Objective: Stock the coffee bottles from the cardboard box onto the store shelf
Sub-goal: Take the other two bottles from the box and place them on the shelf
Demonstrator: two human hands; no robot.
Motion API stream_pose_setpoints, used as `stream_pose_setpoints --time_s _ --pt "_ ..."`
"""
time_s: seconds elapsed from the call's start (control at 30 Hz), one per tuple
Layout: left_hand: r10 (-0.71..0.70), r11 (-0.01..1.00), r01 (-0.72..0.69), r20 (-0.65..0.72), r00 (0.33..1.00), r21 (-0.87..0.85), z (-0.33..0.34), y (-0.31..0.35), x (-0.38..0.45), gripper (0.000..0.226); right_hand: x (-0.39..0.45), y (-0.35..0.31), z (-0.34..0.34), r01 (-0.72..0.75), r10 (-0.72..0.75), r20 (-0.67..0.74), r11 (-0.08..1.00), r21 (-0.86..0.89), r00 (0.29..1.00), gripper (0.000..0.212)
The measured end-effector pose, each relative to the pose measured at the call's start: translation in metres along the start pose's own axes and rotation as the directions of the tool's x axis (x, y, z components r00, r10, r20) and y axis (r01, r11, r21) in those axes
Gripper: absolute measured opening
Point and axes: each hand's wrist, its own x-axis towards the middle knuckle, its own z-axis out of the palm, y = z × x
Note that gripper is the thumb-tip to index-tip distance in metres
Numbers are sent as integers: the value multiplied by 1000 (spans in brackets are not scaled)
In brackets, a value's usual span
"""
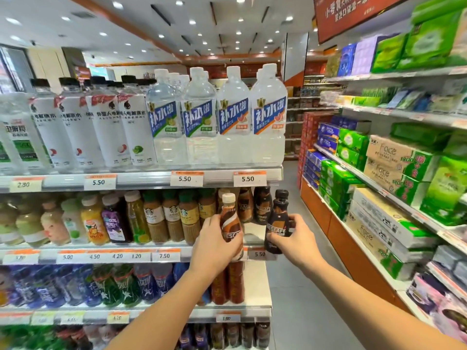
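Note:
My left hand [214, 242] grips a brown Nescafe coffee bottle with a cream cap [229, 218], held upright in front of the middle shelf [255, 236]. My right hand [293, 238] holds a dark Nescafe coffee bottle with a black cap [278, 218] just off the shelf's right end. Two more coffee bottles [254, 205] stand at the back of that shelf, with a bare white patch in front of them. A 5.50 price tag [260, 253] sits on the shelf edge below. The cardboard box is out of view.
Starbucks bottles [171, 215] and juices fill the shelf to the left. Large water bottles [235, 117] stand on the shelf above, soft drinks [151, 284] below. Across the grey aisle floor [298, 299], the right-hand shelves hold tissue packs [394, 157].

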Motion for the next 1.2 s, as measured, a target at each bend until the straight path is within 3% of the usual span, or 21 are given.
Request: stream_pose_setpoints --time_s 0.4,0.67,1.03,1.2 --pt "57 998 -56 33 998 -24 20 3 29 44 28 8 15 -10 11 -11 1000 17 1000 50" --pt "-22 999 24 49 999 -46 66 31 50 50 36 14 3 -1 2 -21 999 37 1000 49" --pt "-75 991 79 -42 996 106 95 30 66 53 38 27 -13 7 -7 2 1000 21 1000 54" --pt "-101 991 108 -81 992 76 102 33 67 58 38 30 -14 11 -12 8 999 36 1000 51"
